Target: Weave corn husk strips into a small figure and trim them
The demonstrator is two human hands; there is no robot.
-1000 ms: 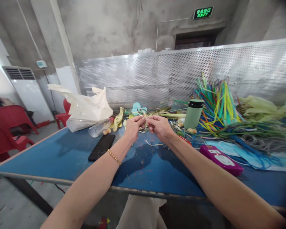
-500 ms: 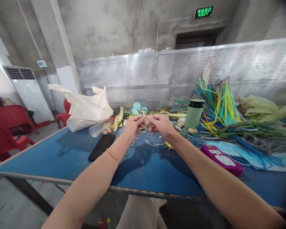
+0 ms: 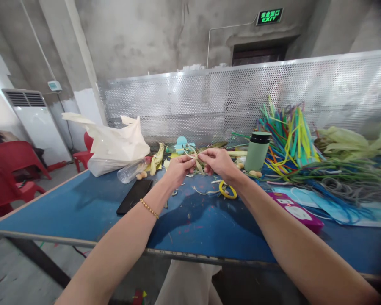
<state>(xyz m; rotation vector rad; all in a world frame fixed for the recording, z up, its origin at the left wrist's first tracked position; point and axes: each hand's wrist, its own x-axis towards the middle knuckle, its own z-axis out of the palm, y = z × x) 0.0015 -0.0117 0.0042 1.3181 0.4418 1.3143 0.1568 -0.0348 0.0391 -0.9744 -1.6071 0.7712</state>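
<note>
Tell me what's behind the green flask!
A perforated metal panel shows above it, and a heap of colourful strips spreads past its right side. Anything directly behind the green flask is covered.

Strip point(image 3: 200, 167) between left hand point(image 3: 179, 167) and right hand point(image 3: 219, 162), phone point(image 3: 134, 197) leftward on table point(image 3: 66, 212), flask point(image 3: 257, 154) rightward, perforated panel point(image 3: 178, 99) behind

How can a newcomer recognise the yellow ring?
On the flat blue table, find the bare right hand. Below it in view, the yellow ring lies beside the forearm. Its thick, bright loop differs from the thin whitish string nearby.
</note>
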